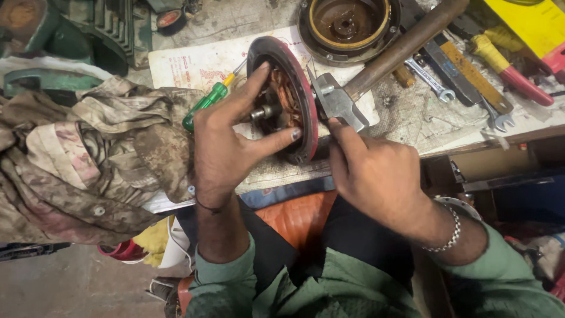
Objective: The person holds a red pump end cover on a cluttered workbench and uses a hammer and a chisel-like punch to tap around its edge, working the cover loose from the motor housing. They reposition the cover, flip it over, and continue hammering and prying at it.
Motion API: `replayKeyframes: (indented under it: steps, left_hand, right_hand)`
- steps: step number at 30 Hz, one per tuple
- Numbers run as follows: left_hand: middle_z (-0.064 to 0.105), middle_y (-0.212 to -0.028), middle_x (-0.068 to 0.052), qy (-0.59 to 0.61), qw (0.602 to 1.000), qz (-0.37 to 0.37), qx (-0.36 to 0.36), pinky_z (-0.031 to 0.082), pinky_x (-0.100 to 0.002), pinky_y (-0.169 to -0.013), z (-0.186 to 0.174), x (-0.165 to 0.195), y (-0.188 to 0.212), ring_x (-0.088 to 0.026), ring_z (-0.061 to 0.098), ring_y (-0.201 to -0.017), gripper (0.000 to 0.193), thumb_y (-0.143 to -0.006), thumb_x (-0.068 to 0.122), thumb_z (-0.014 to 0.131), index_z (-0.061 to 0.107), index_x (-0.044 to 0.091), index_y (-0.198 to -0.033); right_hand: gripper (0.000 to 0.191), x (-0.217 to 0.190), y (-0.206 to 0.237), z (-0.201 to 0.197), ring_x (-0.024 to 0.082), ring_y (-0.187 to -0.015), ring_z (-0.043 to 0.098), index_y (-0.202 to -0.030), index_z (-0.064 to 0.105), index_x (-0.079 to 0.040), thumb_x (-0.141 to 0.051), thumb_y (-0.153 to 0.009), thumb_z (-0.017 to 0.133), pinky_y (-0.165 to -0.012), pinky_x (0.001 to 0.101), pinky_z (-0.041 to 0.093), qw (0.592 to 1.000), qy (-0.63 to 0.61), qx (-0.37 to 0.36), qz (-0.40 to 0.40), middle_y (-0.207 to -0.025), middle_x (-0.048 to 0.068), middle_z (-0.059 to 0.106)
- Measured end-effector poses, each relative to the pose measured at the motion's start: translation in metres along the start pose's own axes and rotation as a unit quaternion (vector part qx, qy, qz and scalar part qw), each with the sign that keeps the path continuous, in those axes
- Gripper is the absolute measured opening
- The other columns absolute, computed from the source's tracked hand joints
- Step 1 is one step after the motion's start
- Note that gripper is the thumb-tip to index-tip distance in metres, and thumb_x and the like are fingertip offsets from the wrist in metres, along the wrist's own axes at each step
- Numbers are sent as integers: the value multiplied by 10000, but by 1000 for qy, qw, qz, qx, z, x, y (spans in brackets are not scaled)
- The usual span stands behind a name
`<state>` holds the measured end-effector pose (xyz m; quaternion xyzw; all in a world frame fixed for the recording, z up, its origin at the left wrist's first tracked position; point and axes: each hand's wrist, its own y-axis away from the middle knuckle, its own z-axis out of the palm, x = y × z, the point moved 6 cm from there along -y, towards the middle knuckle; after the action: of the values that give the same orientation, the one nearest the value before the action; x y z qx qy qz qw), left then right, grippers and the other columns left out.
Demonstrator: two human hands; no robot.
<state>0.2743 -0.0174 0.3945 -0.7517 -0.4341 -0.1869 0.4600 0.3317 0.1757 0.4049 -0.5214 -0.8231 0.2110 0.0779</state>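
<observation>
while the left hand [226, 144] spreads its fingers over the open face of the red-rimmed motor housing [288, 100], thumb tip pressed on the rim and forefinger stretched over the copper windings, the housing stands on edge near the front edge of the workbench [412, 118], on a sheet of printed paper [194, 65]. the right hand [376, 174] has its fingers curled together, their tips pressing the outer side of the rim just beside the hammer [341, 100], whose steel head touches the housing and whose wooden handle runs off toward the back right corner. a green-handled screwdriver [206, 103] lies just left of the housing, partly behind the left hand. a round end cover [347, 26] sits at the back edge, spanners [438, 85] and a red-handled tool [512, 70] toward the right, and dirty rags [88, 159] are heaped at the left end.
</observation>
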Motion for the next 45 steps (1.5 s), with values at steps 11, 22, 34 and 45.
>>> replayKeyframes:
  steps: [11,22,34,45]
  left_hand:
    - [638,-1442,-202,101,991,-86,3,606,-352,-943,10,-9,-3,-188,748,-1146,760,-789,94,913,558,27,-1458]
    - [648,-1433,-210,28,998,-57,1,614,-369,-983,2,-11,3,-233,733,-1208,774,-819,169,907,537,10,-1481]
    - [665,-1409,-205,40,996,-73,-9,605,-356,-963,1,-13,2,-212,748,-1171,786,-824,192,897,526,17,-1494]
    - [676,-1400,-193,17,997,-69,-15,559,-379,-1041,-1,-1,5,-235,715,-1236,850,-780,219,934,516,25,-1494]
  right_hand:
    - [277,8,11,-2,316,-383,603,-1118,732,-101,-221,-870,713,-388,449,470,999,25,-40,18,-507,106,627]
    - [285,-9,0,-2,296,-435,617,-1184,683,-70,-189,-926,697,-415,448,467,1000,2,-6,-3,-569,109,637]
    - [221,9,-4,5,310,-441,617,-1149,706,-77,-193,-963,682,-414,447,467,999,13,-7,36,-588,122,648]
    - [210,28,4,25,323,-479,645,-1134,718,-114,-210,-949,689,-440,460,488,998,32,-16,47,-598,107,663]
